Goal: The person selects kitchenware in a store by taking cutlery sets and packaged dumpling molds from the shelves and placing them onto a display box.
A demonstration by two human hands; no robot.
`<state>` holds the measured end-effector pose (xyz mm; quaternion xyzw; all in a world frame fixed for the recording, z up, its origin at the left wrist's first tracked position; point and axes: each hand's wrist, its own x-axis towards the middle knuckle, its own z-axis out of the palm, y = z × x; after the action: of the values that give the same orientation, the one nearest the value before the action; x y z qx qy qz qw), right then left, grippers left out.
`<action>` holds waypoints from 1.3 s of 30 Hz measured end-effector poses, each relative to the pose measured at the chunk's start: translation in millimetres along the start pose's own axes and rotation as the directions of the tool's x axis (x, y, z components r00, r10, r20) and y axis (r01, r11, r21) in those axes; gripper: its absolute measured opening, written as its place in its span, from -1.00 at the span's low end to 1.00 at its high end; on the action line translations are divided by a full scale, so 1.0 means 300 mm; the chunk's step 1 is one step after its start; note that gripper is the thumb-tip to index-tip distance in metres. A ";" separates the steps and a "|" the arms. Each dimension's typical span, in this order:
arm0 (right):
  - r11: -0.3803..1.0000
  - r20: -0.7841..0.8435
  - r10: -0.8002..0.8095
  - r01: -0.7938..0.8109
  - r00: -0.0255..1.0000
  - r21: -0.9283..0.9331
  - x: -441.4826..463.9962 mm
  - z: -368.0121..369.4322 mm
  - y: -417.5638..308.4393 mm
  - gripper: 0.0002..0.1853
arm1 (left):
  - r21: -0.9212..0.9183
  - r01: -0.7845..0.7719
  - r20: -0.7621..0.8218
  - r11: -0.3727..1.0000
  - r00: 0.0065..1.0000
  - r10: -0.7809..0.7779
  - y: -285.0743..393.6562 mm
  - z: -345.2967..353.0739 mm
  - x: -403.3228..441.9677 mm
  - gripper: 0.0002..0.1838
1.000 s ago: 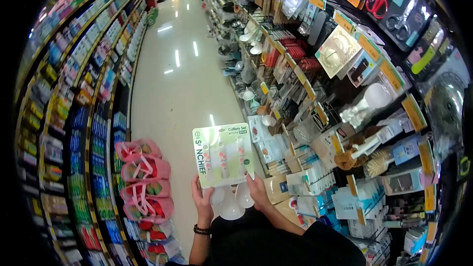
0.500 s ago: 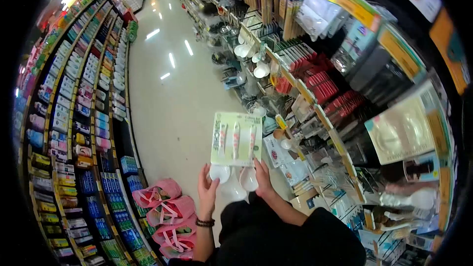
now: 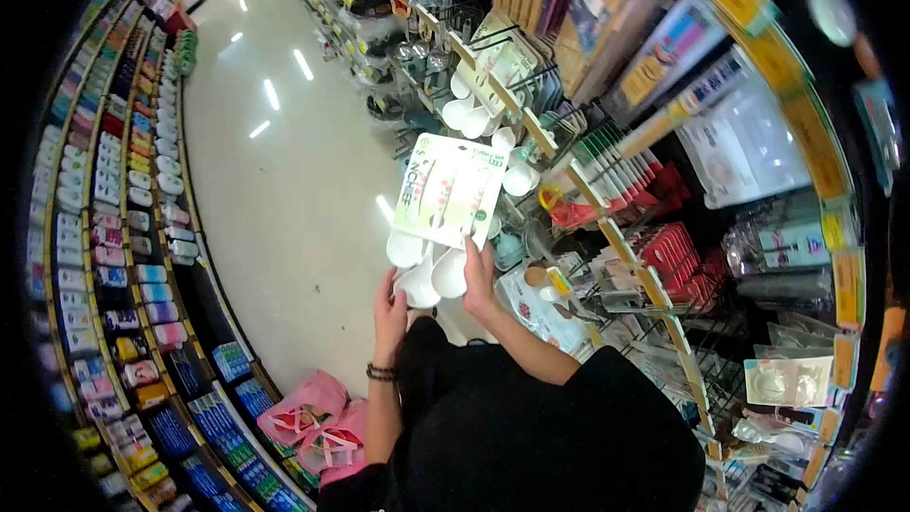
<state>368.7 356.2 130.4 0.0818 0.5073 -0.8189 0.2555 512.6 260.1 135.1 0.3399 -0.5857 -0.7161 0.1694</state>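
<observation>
Carded cutlery set [image 3: 450, 188] was up in front of the person, over the aisle floor [image 3: 284, 228], card tilted a bit, printed side facing the camera. Three white spoon bowls [image 3: 449, 273] stuck out below the card's bottom edge. Right hand [image 3: 480, 286] gripped the set at its lower right corner, thumb up on the card, right beside the nearest bowl. Left hand [image 3: 387, 319] was at the lower left with fingers curled by the lowest bowl; couldn't tell if it was gripping or just touching. Dark beaded bracelet [image 3: 382, 374] on the left wrist. Rack on the right had white spoons [image 3: 464, 116] hanging just beyond the card. Pink bags [image 3: 308, 408] sat low at the left-hand shelves [image 3: 142, 256], left of the bracelet
</observation>
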 end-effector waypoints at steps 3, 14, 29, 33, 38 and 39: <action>0.999 0.051 -0.047 0.046 0.998 0.009 0.187 0.091 0.023 -0.62 | 0.035 0.002 0.038 0.999 0.999 -0.004 -0.036 -0.060 0.297 -0.51; 0.987 0.033 0.007 -0.002 0.999 -0.163 0.577 0.238 -0.111 -0.59 | 0.081 0.094 0.229 0.992 0.967 -0.110 0.109 -0.032 0.961 -0.52; 0.908 0.096 -0.135 0.162 0.986 -0.386 0.661 0.166 -0.018 -0.73 | -0.005 0.171 0.296 0.985 0.942 -0.162 0.048 -0.013 1.099 -0.53; 0.908 0.073 -0.166 0.181 0.983 -0.378 0.693 0.185 -0.054 -0.74 | -0.005 0.202 0.343 0.979 0.920 -0.188 0.084 0.018 1.157 -0.53; 0.874 0.019 -0.254 0.238 0.967 -0.424 0.709 0.200 -0.057 -0.75 | -0.058 0.261 0.385 0.964 0.896 -0.220 0.104 0.040 1.173 -0.54; 0.870 -0.004 -0.292 0.263 0.957 -0.417 0.705 0.221 -0.069 -0.75 | -0.048 0.281 0.395 0.958 0.887 -0.240 0.145 0.050 1.166 -0.55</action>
<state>185.4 234.8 94.7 -0.0202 0.6832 -0.7183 0.1295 246.7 35.7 77.0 0.2589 -0.5183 -0.8145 -0.0292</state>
